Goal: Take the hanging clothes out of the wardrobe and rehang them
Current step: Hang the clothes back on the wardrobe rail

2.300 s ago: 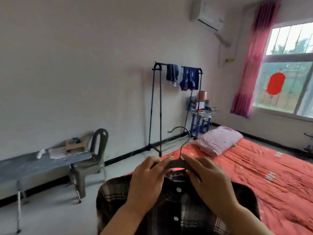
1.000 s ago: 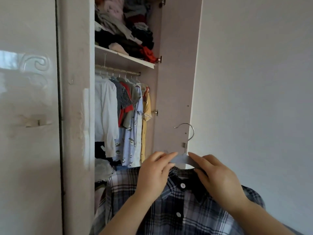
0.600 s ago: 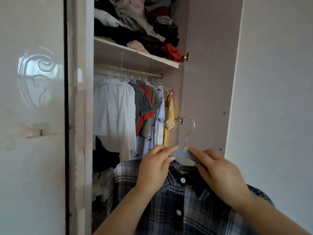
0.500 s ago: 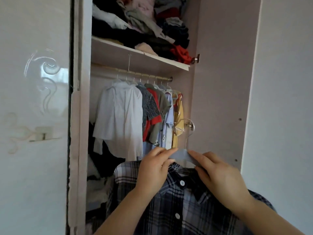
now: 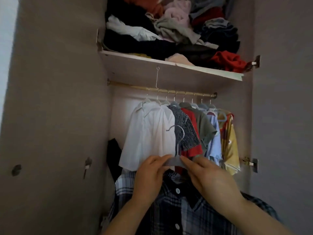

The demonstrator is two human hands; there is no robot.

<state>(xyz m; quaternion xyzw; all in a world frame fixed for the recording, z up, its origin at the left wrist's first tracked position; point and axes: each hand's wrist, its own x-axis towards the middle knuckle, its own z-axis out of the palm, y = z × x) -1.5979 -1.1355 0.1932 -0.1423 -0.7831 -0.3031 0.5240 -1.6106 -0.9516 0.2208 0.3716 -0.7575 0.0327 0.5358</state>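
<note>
The left hand (image 5: 149, 177) and right hand (image 5: 211, 182) each pinch the hanger (image 5: 174, 163) by a shoulder, fingertips nearly meeting under its hook (image 5: 177, 150). The plaid shirt (image 5: 177, 211) hangs from it, below both wrists. The hook stands in front of a white shirt (image 5: 150, 133), well below the rail (image 5: 169, 91) of hung tops. Above, a shelf (image 5: 169, 68) bears piled clothes (image 5: 169, 31).

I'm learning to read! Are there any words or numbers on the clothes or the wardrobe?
No words or numbers can be read anywhere: none on the plaid shirt, its hanger, the hanging clothes, the piled clothes on the shelf, or the wardrobe itself.
</note>
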